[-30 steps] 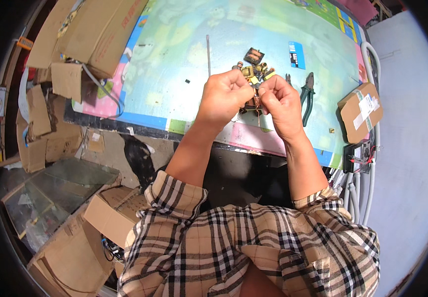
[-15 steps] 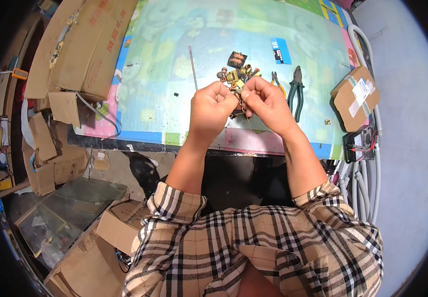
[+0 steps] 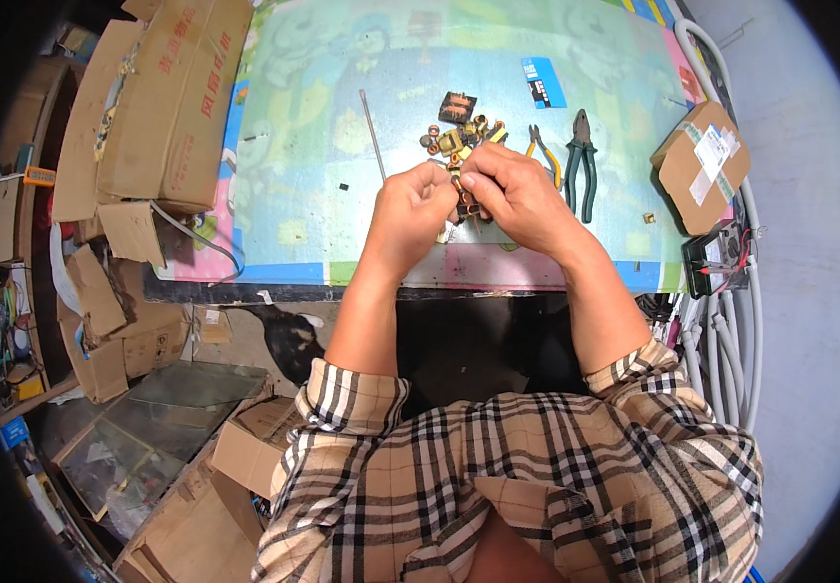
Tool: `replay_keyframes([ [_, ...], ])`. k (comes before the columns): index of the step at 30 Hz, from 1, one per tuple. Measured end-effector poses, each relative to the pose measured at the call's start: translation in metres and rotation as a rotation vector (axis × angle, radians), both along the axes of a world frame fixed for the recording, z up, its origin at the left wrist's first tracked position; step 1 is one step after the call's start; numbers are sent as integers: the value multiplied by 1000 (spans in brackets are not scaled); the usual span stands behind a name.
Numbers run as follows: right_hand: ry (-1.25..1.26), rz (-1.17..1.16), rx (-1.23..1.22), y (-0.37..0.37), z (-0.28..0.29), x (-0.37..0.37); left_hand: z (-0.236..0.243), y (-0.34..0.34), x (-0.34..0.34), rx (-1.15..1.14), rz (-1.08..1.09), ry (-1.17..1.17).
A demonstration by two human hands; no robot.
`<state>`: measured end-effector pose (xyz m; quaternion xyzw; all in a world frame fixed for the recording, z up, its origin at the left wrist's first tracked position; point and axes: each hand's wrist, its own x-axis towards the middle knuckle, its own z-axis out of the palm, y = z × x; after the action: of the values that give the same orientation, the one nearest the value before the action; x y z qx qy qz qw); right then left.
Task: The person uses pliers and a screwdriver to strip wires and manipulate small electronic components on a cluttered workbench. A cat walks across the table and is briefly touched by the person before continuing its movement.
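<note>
My left hand [image 3: 412, 209] and my right hand [image 3: 512, 199] meet over the table, both with fingers pinched on a small copper-wound component [image 3: 468, 204], which they partly hide. Just beyond them lies a pile of small coils and transformer parts [image 3: 453, 142], with a separate square black-and-copper coil [image 3: 457, 106] at its back. A thin metal rod [image 3: 371, 129] lies left of the pile. To the right are yellow-handled pliers [image 3: 546, 155] and larger dark-green-handled pliers [image 3: 583, 177].
Cardboard boxes [image 3: 172, 107] crowd the left side of the table [image 3: 308, 146]. A blue card [image 3: 543, 83] lies behind the pliers. At right are a cardboard piece [image 3: 697, 165], a black device with red leads [image 3: 706, 260] and grey hoses [image 3: 726, 364]. A black-and-white animal [image 3: 293, 345] is below the table.
The view has shifted, so the table sits higher and slightly left in the picture. Both hands still pinch the component, with my right fingers now a little farther over it.
</note>
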<state>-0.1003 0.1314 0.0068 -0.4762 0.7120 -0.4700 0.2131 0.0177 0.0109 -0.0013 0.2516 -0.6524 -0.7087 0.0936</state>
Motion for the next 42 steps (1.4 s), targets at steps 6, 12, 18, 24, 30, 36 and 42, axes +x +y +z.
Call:
replay_keyframes([
  [6,-373,40,-10,1,0,-2,7,-4,-1,198,-103,50],
  [12,-792,-28,-129,-4,-12,-2,11,3,-13,165,45,84],
  [18,-1035,-60,-158,-3,-21,-8,7,6,-22,213,18,122],
  [24,-1160,-63,-172,-5,-22,-13,-3,-1,-26,295,-22,137],
  [30,-716,-198,-107,-11,-24,-6,0,3,-29,415,124,-31],
  [36,-85,-95,-184,-2,-7,-11,-4,-3,-20,422,60,-19],
  [42,-128,-76,-143,0,-10,-12,4,-2,-18,336,0,-28],
])
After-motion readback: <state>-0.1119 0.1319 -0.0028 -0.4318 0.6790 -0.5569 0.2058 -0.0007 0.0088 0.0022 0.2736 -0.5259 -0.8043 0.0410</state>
